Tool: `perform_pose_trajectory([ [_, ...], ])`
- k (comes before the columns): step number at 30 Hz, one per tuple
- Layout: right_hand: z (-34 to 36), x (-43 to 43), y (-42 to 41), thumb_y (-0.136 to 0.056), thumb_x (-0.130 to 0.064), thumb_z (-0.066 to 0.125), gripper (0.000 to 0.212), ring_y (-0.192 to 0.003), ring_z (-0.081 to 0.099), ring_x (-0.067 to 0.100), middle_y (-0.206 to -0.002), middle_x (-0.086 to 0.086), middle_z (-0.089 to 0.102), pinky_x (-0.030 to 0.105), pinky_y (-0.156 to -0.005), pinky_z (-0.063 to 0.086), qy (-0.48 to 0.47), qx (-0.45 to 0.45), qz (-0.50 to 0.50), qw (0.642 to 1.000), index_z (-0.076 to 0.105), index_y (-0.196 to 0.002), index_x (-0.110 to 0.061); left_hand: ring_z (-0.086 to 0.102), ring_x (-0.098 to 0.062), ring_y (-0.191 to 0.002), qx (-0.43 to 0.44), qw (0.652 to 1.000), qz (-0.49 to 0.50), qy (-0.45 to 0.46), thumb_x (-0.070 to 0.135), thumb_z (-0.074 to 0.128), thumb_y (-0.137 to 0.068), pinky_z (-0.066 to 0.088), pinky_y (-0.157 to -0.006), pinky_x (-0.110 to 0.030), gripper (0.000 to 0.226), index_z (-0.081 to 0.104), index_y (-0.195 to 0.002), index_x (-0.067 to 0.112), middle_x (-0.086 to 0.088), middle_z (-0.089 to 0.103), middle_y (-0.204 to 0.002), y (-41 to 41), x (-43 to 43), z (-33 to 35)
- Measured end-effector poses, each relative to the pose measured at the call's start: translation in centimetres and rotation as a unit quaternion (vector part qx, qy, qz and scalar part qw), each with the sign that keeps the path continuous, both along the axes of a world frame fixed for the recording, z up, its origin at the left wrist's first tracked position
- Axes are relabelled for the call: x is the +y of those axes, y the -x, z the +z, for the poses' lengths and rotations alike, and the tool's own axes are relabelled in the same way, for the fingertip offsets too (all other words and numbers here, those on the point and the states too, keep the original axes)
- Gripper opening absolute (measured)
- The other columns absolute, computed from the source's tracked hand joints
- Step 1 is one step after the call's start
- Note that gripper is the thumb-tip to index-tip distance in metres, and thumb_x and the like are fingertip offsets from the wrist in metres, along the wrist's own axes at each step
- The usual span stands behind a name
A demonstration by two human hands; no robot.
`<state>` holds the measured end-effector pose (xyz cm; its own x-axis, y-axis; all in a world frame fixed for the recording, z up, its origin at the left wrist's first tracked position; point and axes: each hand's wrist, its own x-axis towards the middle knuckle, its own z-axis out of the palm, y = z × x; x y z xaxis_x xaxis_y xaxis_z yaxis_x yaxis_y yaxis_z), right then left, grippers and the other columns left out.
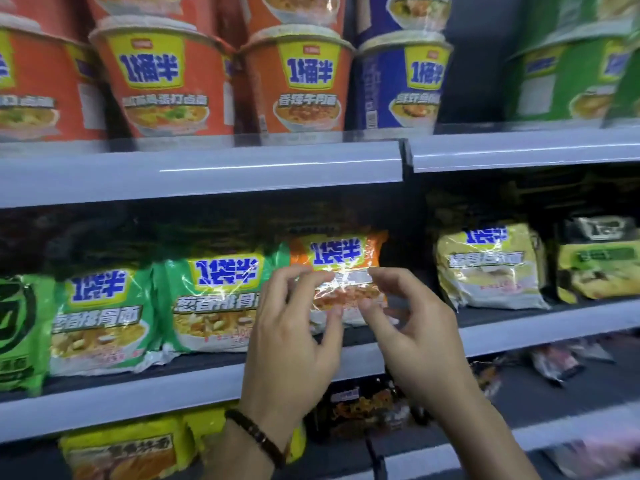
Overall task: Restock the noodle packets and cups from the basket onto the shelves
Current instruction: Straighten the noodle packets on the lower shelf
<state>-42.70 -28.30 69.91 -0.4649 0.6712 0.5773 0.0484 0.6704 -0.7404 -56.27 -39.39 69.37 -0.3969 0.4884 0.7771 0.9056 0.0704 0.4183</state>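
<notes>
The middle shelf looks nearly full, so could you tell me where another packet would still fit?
A dark gap lies on the middle shelf between the orange packet, where both hands are, and the pale yellow packet. Left of the orange packet, the green packets sit edge to edge. On the shelf above, a gap separates the blue cup from the green cups.

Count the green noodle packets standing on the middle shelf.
2 clearly: one green packet toward the left, and a second beside it, partly behind the left hand. A green item at the far left edge may be a third; more could sit hidden behind.
</notes>
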Motion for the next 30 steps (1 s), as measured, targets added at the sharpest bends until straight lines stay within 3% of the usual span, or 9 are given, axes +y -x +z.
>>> perform_pose_trajectory([
  [3, -0.4, 2.4, -3.4, -0.100, -0.032, 0.073, 0.034, -0.122, 0.062, -0.009, -0.127, -0.027, 0.068, 0.015, -0.095, 0.051, 0.016, 0.004, -0.050, 0.999, 0.067, -0.133, -0.040, 0.049, -0.010, -0.134, 0.013, 0.998, -0.047, 0.028, 0.035, 0.071, -0.096, 0.045, -0.104, -0.024, 0.043, 0.063, -0.138, 0.032, 0.013, 0.046, -0.145, -2.2, 3.2, 0.3],
  [11, -0.8, 10.4, -11.5, -0.099, -0.033, 0.073, 0.043, -0.132, 0.059, 0.016, -0.139, -0.005, 0.064, 0.043, -0.107, 0.053, 0.023, -0.026, -0.180, 0.983, 0.063, -0.141, -0.031, 0.043, -0.001, -0.140, -0.099, 0.977, -0.170, 0.082, 0.045, 0.074, -0.095, 0.048, -0.116, -0.035, 0.065, 0.039, -0.150, 0.050, 0.032, 0.032, -0.149, -9.0, 12.0, 0.5],
  [15, -1.1, 14.5, -14.8, -0.101, -0.038, 0.070, 0.050, -0.137, 0.050, 0.025, -0.143, 0.001, 0.055, 0.047, -0.111, 0.049, 0.024, -0.079, -0.193, 0.978, 0.056, -0.149, -0.030, 0.041, -0.010, -0.146, -0.170, 0.968, -0.148, 0.112, 0.037, 0.079, -0.094, 0.042, -0.121, -0.034, 0.090, 0.021, -0.163, 0.042, 0.021, 0.027, -0.159, -11.2, 17.2, 0.2],
  [20, -0.8, 18.4, -17.4, -0.104, -0.041, 0.066, 0.056, -0.149, 0.036, 0.023, -0.154, -0.001, 0.050, 0.044, -0.120, 0.036, 0.016, -0.129, -0.160, 0.978, 0.049, -0.157, -0.030, 0.045, -0.018, -0.142, -0.186, 0.969, -0.087, 0.136, 0.023, 0.085, -0.088, 0.038, -0.108, -0.026, 0.102, 0.019, -0.164, 0.040, 0.008, 0.039, -0.139, -12.4, 22.2, -0.3],
  [24, -1.1, 19.6, -17.9, -0.106, -0.043, 0.063, 0.059, -0.156, 0.025, 0.016, -0.165, -0.009, 0.034, 0.036, -0.123, 0.031, -0.001, -0.155, -0.080, 0.985, 0.043, -0.161, -0.033, 0.049, -0.016, -0.137, -0.186, 0.974, -0.056, 0.120, 0.020, 0.088, -0.086, 0.036, -0.101, -0.024, 0.110, 0.016, -0.166, 0.041, 0.002, 0.047, -0.145, -13.1, 23.7, -0.3],
  [28, -1.5, 20.6, -17.9, -0.106, -0.047, 0.061, 0.062, -0.164, 0.004, 0.012, -0.176, -0.010, 0.011, 0.040, -0.130, 0.023, 0.007, -0.185, -0.051, 0.981, 0.038, -0.164, -0.039, 0.051, 0.011, -0.106, -0.182, 0.976, -0.052, 0.107, 0.021, 0.093, -0.080, 0.037, -0.083, -0.002, 0.113, 0.022, -0.162, 0.050, 0.012, 0.045, -0.131, -14.6, 24.5, -0.2],
  [30, -1.6, 21.0, -18.0, -0.106, -0.049, 0.059, 0.064, -0.167, 0.000, 0.015, -0.179, -0.007, 0.006, 0.042, -0.132, 0.021, 0.017, -0.182, -0.051, 0.982, 0.036, -0.165, -0.038, 0.047, 0.019, -0.103, -0.168, 0.980, -0.047, 0.094, 0.019, 0.093, -0.080, 0.037, -0.076, 0.005, 0.111, 0.025, -0.161, 0.052, 0.014, 0.044, -0.130, -15.3, 25.1, -0.2],
])
